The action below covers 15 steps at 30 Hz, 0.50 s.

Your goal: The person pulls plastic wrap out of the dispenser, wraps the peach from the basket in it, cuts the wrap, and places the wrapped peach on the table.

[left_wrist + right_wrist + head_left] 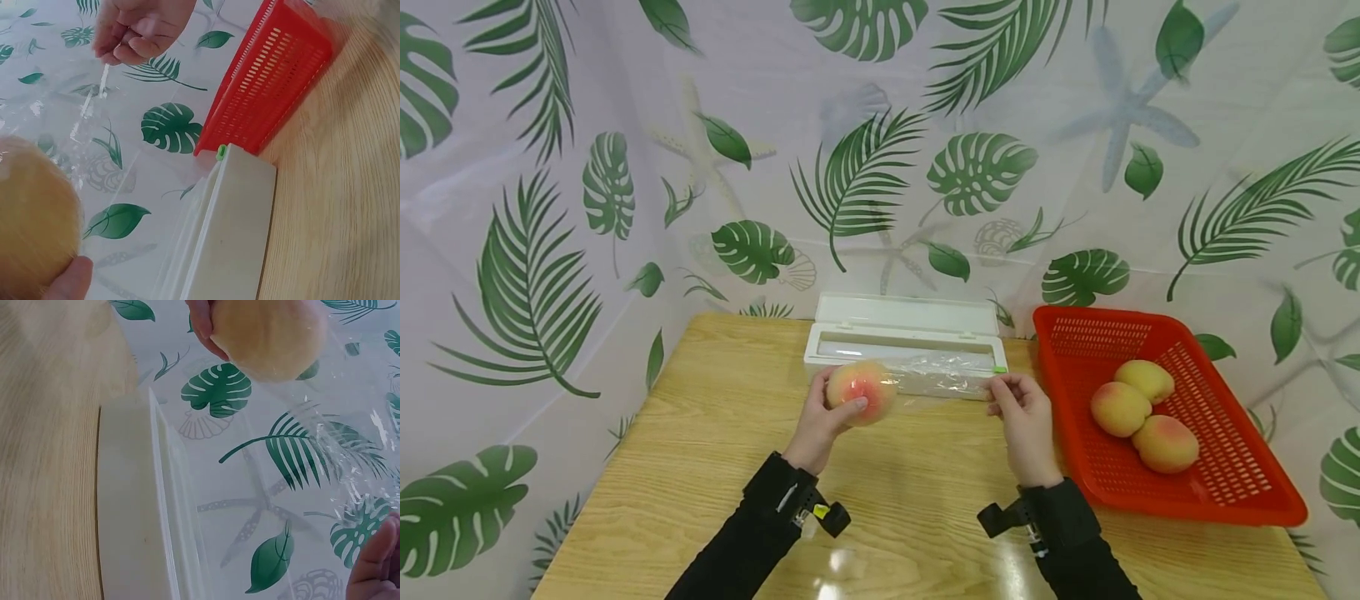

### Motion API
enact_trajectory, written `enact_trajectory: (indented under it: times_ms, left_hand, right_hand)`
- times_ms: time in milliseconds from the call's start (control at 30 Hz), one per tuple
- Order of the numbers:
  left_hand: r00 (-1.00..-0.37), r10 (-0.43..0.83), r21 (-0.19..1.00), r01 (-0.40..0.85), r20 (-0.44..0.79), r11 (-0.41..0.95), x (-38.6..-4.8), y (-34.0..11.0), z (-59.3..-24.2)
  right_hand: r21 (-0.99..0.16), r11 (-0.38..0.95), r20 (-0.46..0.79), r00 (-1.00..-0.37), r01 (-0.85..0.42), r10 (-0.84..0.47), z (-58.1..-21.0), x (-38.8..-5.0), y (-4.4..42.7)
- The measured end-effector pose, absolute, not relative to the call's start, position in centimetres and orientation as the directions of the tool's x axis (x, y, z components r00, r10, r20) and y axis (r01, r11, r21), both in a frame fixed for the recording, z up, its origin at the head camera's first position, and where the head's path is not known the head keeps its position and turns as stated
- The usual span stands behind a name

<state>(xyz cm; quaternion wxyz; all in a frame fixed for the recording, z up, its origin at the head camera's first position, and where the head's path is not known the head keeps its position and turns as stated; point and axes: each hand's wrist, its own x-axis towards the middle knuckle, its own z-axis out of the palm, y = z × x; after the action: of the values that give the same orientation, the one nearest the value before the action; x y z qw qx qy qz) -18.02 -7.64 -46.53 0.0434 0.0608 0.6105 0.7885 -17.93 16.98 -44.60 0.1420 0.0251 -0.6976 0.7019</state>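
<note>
My left hand grips a yellow and pink peach, thumb across its front. Clear plastic wrap lies over the peach and stretches rightward from it. At the far end of that sheet, my right hand pinches the wrap's edge between thumb and fingers. In the left wrist view the peach looks glossy under the film, and the right hand holds a taut strand of it. Just behind both hands stands the white cling wrap dispenser, lid up, a roll inside.
A red plastic basket with 3 peaches stands right of my right hand. The wooden table meets a leaf-print cloth at the back, close behind the dispenser. A small green tab sits at the dispenser's right end.
</note>
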Motion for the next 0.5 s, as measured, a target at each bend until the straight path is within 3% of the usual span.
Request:
enact_trajectory:
  times_ms: [167, 300, 500]
  left_hand:
    - [-0.988, 0.134, 0.977, 0.041, 0.071, -0.209, -18.10, -7.94, -46.63]
    - [-0.986, 0.151, 0.982, 0.048, 0.076, -0.184, -18.01, -7.72, -46.56]
    - [-0.983, 0.169, 0.982, 0.043, 0.075, -0.185, -17.98, -7.74, -46.66]
  right_hand:
    - [-0.988, 0.050, 0.146, -0.988, -0.148, -0.042, -43.80, -18.09, 17.04]
    - [-0.990, 0.117, 0.057, -0.978, -0.082, -0.202, -43.99, -18.48, 16.63]
    - [-0.985, 0.110, 0.118, -0.983, -0.135, -0.142, -44.73, -18.46, 16.52]
